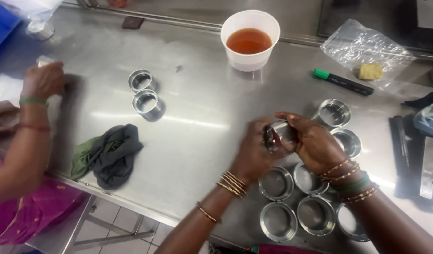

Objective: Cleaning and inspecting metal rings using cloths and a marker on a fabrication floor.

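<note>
Both my hands hold one small round steel cup (pixel 275 135) just above the steel table (pixel 202 108). My left hand (pixel 254 155) grips its left side and my right hand (pixel 315 143) wraps over its right side. Several more small steel cups lie open side up beneath and around my hands, such as one (pixel 275 184) below my left hand, one (pixel 278 221) near the table's front edge and one (pixel 334 113) behind my right hand.
Two steel cups (pixel 141 81) (pixel 147 103) stand mid-left. A grey-green cloth (pixel 110 154) lies near the front edge. A white cup of brown liquid (pixel 250 40), a green-capped marker (pixel 343 82) and a plastic bag (pixel 362 47) sit at the back. Another person's hand (pixel 43 81) works at left.
</note>
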